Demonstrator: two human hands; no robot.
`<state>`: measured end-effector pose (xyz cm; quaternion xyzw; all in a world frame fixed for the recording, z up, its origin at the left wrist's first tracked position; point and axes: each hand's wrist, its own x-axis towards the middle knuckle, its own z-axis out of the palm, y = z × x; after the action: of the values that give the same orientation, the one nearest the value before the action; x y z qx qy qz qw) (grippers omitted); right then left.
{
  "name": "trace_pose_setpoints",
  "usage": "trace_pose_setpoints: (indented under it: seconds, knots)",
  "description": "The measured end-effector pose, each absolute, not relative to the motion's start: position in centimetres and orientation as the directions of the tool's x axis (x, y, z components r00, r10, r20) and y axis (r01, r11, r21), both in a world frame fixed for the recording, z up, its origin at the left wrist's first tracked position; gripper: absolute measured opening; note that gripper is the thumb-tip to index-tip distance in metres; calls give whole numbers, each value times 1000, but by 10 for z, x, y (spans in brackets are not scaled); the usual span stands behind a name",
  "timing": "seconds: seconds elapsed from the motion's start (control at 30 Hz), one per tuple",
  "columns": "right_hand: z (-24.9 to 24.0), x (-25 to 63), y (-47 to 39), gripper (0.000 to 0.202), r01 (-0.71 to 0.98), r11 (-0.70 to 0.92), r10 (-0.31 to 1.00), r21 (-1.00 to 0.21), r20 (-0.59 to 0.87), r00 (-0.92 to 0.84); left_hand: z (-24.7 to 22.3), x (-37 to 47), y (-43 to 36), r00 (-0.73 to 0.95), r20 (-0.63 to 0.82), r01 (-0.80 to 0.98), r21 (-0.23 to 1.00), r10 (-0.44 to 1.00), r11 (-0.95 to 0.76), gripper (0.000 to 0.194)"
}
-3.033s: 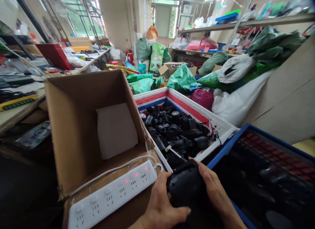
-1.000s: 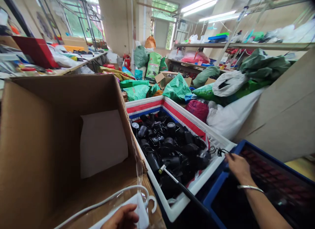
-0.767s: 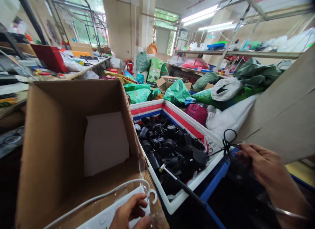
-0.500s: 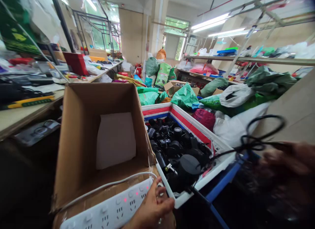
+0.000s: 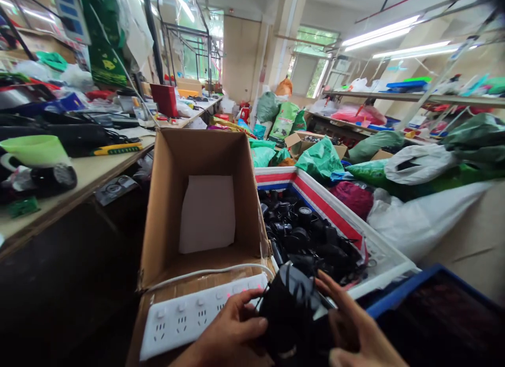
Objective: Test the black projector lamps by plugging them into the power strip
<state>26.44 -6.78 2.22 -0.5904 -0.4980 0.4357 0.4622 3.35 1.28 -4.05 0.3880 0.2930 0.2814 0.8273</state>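
Note:
Both hands are on a black rounded device (image 5: pixel 292 309), blurred and dark, just in front of the crate. My left hand (image 5: pixel 236 327) grips its left side with thumb and fingers curled. On the other side my right hand (image 5: pixel 355 319) closes against it, index finger stretched along the top. The device's exact kind cannot be made out. Beneath my left hand lies a white power strip (image 5: pixel 189 317) with several sockets and small red lights. Behind the device, a white crate (image 5: pixel 389 267) with a red, white and blue striped liner holds many black devices (image 5: pixel 303 235).
An open cardboard box (image 5: pixel 165 209) with a pale sheet inside stands left of the crate. A blue bin (image 5: pixel 402 288) sits at right. The workbench (image 5: pixel 90 180) at left carries a light green cup (image 5: pixel 37 149) and a yellow-handled tool (image 5: pixel 118 148). Sacks lie beyond.
My right hand has come in from the far right, where a looped black cable showed. A black device is now between both hands, and the view has turned left.

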Motion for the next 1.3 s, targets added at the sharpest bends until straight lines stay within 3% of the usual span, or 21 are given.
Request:
trace_pose_setpoints:
  seconds: [0.1, 0.2, 0.37, 0.53, 0.63, 0.73, 0.87, 0.93, 1.0, 1.07, 1.13, 1.23, 1.3]
  knots:
    - [-10, 232, -59, 99, 17, -108, 994, -994, -108, 32, -21, 5, 14, 673, -292, 27, 928, 679, 373, 56]
    - [-24, 209, -59, 90, 62, -108, 991, -992, -102, 83, -11, -11, 8, 609, -307, 142, 949, 732, 280, 52]
    - [-22, 178, -68, 91, 322, -69, 956, -944, 30, 291, -27, -15, -8, 628, -242, -167, 886, 740, 432, 72]
    - [-33, 164, -74, 82, 616, -105, 925, -781, 151, 349, -8, -11, -13, 465, -265, 143, 964, 845, 224, 32]
    - [-44, 167, -70, 83, 669, -61, 915, -741, 226, 334, 7, -8, -14, 458, -251, 171, 966, 853, 193, 22]
    - [-41, 185, -65, 90, 569, -104, 971, -816, 41, 237, 9, -9, -14, 459, -322, 131, 946, 828, 296, 22]
    - [-17, 231, -69, 86, 420, -224, 926, -879, -326, -189, 7, -34, 1, 435, -423, 88, 898, 795, 431, 23]
    - [-9, 253, -75, 73, 521, -309, 860, -796, -467, -204, 12, -55, 13, 382, -403, 29, 905, 832, 425, 25]
    - [-11, 267, -78, 45, 672, -301, 839, -677, -523, -150, 20, -77, 26, 348, -389, -21, 907, 853, 422, 29]
    - [-22, 277, -77, 23, 774, -168, 897, -611, -420, -137, 29, -97, 34, 246, -359, -31, 926, 900, 377, 31]
    - [-37, 285, -72, 37, 858, -24, 978, -513, -189, -85, 38, -112, 39, 143, -329, -26, 941, 933, 336, 34]
    - [-48, 295, -63, 36, 969, -69, 991, -236, 92, 93, 47, -124, 40, 50, -316, -38, 947, 948, 318, 39]
    - [-46, 295, -57, 35, 954, -130, 983, -269, 90, 159, 50, -126, 39, 17, -319, -70, 945, 947, 320, 39]
